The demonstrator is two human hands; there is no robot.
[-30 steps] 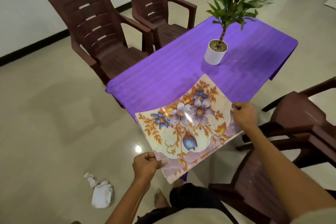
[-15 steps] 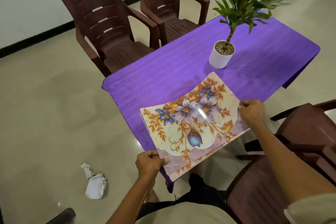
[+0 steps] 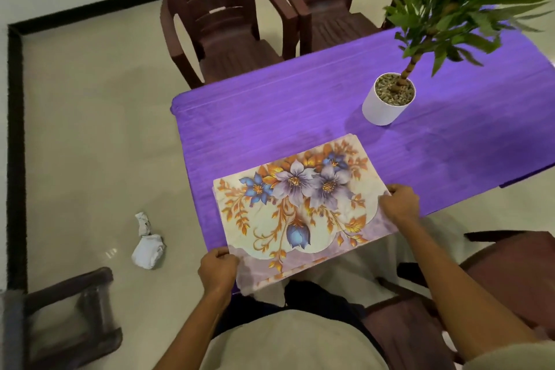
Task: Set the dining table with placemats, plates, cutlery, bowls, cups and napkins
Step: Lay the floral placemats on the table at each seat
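soft, even indoor light, faint glare on the floor point(image 3: 111, 252), motion blur and wide-angle bending toward the edges.

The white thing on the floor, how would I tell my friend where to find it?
Start at the purple table with the potted plant. Look down at the pale tiled floor to the left of the near table corner, just left of the person's left hand. There lies a small crumpled white cloth, the only loose thing on the floor, with dark brown chairs standing around.
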